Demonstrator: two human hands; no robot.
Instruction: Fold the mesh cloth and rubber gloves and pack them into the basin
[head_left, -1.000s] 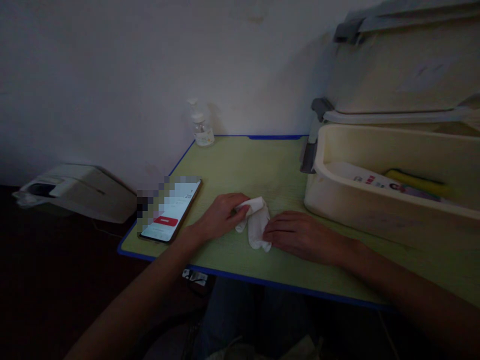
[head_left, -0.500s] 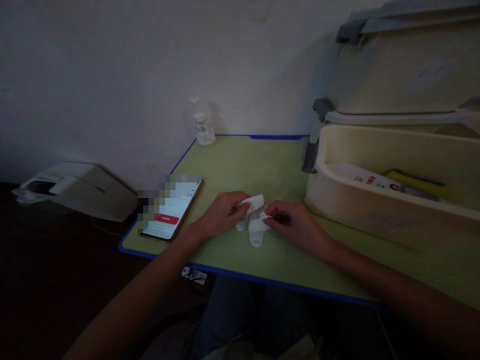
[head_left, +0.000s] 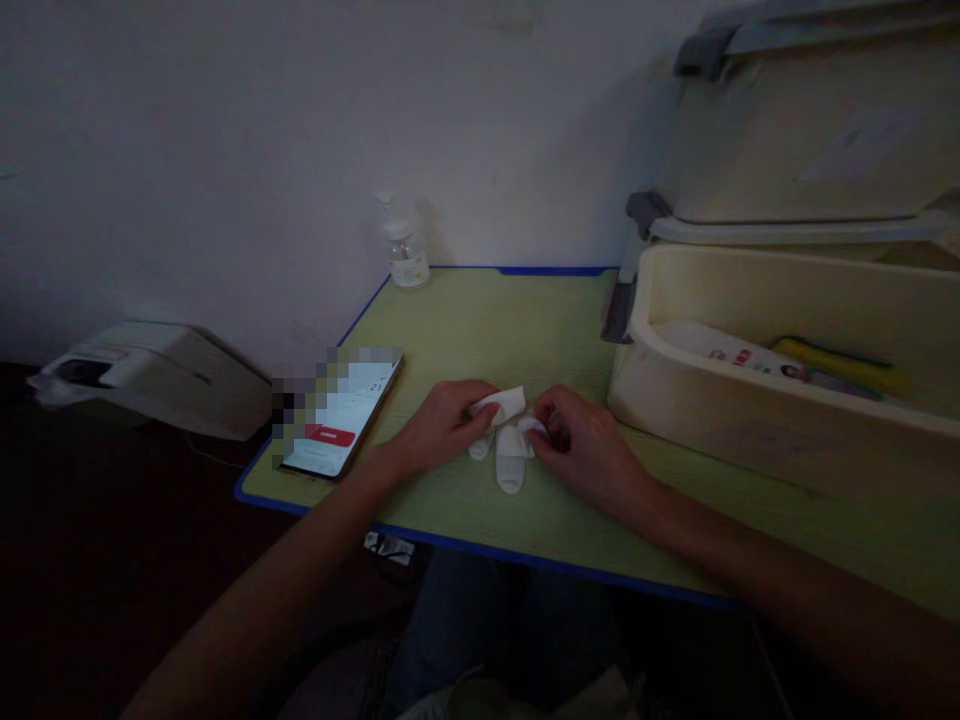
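A small white sock (head_left: 509, 455) lies on the green table (head_left: 525, 340) near its front edge. My left hand (head_left: 439, 425) pinches the folded upper end of the sock from the left. My right hand (head_left: 581, 450) curls its fingers on the sock's right edge, gripping the cloth. Both hands rest on the tabletop, close together. The toe end of the sock points toward me and lies flat.
A phone (head_left: 341, 415) with a lit screen lies at the table's left edge. A pump bottle (head_left: 405, 255) stands by the wall. A large open cream bin (head_left: 780, 340) with items inside fills the right side. A pale box (head_left: 157, 375) sits low at left.
My right hand has moved left from lying flat beside the sock to gripping its right edge, and the sock is now bunched shorter between both hands.
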